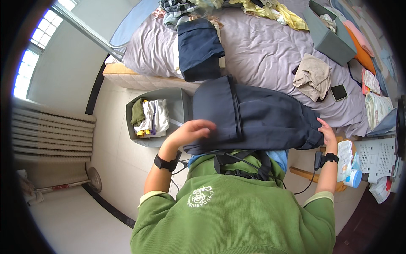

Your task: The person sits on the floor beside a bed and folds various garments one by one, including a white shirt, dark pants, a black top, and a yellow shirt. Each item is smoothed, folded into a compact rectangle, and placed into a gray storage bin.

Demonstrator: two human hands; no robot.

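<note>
Dark navy trousers point(269, 117) lie across my lap and against the bed edge. Their left part is doubled over into a folded panel point(214, 109). Over the lower left of this panel is my left hand point(198, 128), blurred, with its fingers apart and nothing in them. At the trousers' right end, my right hand point(327, 131) touches the edge, thumb and forefinger showing. Its other fingers are partly hidden, so a grip cannot be made out. Another folded dark navy garment point(199, 47) rests on the bed just beyond, hanging slightly over the edge.
A grey fabric bin point(187, 106) with folded clothes point(152, 117) stands on the floor at left. On the bed point(263, 54) are heaped clothes point(269, 12), a beige garment point(312, 76), a phone point(339, 92) and another grey bin point(333, 41). A cable point(307, 187) hangs by my right wrist.
</note>
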